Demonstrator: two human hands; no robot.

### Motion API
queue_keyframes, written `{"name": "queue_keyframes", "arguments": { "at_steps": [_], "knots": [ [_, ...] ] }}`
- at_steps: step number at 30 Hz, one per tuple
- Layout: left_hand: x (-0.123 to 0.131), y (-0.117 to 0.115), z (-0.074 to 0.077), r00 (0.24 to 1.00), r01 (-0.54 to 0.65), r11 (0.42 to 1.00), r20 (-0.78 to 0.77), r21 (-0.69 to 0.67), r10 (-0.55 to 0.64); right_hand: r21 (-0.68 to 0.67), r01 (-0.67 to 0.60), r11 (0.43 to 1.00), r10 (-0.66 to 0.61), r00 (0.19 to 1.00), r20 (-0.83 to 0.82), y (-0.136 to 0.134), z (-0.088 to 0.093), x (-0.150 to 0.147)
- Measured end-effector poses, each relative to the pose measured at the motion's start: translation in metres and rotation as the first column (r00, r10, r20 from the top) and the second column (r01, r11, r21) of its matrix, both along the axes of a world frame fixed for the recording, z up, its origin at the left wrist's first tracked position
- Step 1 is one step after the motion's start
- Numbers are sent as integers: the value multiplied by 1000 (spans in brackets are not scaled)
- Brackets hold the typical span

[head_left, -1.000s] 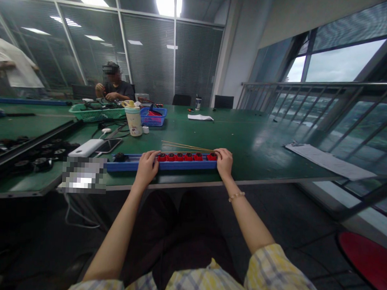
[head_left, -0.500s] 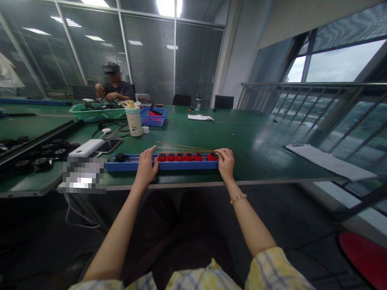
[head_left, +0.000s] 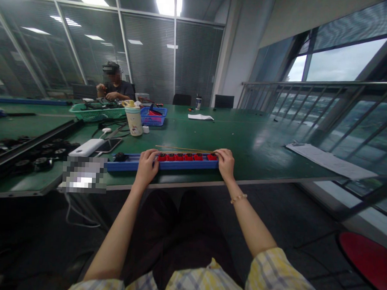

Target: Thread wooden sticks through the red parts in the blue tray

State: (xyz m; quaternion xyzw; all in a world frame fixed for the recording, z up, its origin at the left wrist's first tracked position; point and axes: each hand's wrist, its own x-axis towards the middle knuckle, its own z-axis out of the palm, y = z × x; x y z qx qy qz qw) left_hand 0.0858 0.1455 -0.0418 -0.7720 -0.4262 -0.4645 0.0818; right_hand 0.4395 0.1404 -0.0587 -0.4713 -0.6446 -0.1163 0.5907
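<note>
A long blue channel (head_left: 186,164) lies along the table's front edge. Several red blocks with dark tops (head_left: 179,157) sit in a row inside it, and a black round part (head_left: 120,157) is at its left end. Thin brass-coloured rods (head_left: 187,149) stretch above the blocks. Their right ends are pinched in my right hand (head_left: 225,164), which rests at the channel's right end. My left hand (head_left: 147,168) is at the channel left of the blocks, its fingertips closed on the left end of the nearer rod. The farther rod's left end is free.
To the left are a white power bank (head_left: 86,147), a phone (head_left: 109,145), a cup (head_left: 134,120), a blue basket (head_left: 161,119) and a green basket (head_left: 98,115). Black parts (head_left: 41,164) lie farther left. A clipboard (head_left: 327,160) is at right. Another person (head_left: 115,88) sits across.
My left fingers have moved from beside the rods onto the nearer rod's end. The rods have dropped closer to the channel. My right hand has hardly moved.
</note>
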Motion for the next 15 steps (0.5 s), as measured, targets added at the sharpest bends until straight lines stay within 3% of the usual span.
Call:
{"name": "queue_keyframes", "arguments": {
  "at_steps": [11,15],
  "knots": [
    [-1,0,-1,1000,-4,1000,5,4,4,5,4,1000,-4,1000,-27,2,-2,1],
    [0,0,-1,1000,2,1000,5,19,-2,62,72,995,-68,996,-65,1,-2,2]
  ]
}}
